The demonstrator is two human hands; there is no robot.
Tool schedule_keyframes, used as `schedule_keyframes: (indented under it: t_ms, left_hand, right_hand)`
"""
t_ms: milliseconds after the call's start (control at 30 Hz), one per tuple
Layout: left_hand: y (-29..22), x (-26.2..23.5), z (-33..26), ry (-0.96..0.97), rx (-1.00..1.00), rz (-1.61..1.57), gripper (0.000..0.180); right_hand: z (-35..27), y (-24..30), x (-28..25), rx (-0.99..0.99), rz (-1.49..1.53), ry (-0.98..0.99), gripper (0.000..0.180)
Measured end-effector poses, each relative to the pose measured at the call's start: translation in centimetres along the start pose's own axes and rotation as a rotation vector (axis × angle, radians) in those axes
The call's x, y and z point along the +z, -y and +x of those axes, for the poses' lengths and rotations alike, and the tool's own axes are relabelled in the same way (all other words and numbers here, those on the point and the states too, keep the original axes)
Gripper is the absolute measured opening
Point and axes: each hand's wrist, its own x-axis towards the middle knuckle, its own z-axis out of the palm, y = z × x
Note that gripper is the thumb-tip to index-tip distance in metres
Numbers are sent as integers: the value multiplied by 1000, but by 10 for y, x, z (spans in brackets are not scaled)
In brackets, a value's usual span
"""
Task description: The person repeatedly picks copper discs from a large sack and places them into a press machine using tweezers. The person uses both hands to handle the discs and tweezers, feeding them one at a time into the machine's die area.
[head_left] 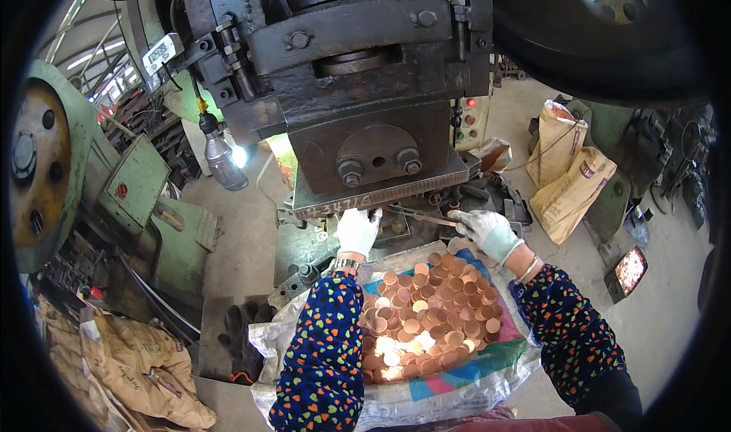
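My right hand (487, 234), in a white glove, is closed round the handle end of long thin metal tongs (430, 217). The tongs point left, into the gap beneath the press's upper block (381, 190). My left hand (358, 232), also gloved in white, is raised at the front edge of that block, left of the tongs' tip. Its fingertips are partly hidden, so whether they pinch anything does not show. Just below both hands, a heap of round copper discs (434, 310) lies on a spread white woven sack (464, 390) with coloured patches.
A big dark press ram (365, 127) hangs over the work spot. A control panel with a red light (470, 103) is behind it to the right. Paper sacks (575, 192) stand at right, more (145, 363) at lower left. A lamp (225, 162) hangs left; a lit lamp (628, 272) is at right.
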Motion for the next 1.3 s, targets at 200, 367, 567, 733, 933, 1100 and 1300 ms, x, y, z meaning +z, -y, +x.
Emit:
schedule_keyframes:
  t_ms: [200,367,567,733,933,1100,1300]
  left_hand:
    - [6,-38,-45,117,-32,-233,23]
    - [37,-87,-111,487,49,-270,32]
    - [59,-95,-170,546,127,67,39]
    - [69,-83,-174,426,80,43,35]
    - [67,-96,-170,578,-66,-215,36]
    - [61,-110,-168,662,-76,-235,37]
    - [59,-117,-170,615,19,-135,34]
  right_hand:
    - [-14,21,0,-24,6,-20,31]
    - [-66,60,0,-57,241,27,32]
    - [-123,97,5,114,627,185,29]
    - [-154,103,4,262,779,271,31]
    - [-168,106,10,265,686,159,36]
    - [-167,108,13,239,705,148,36]
    - [-165,108,13,227,668,170,35]
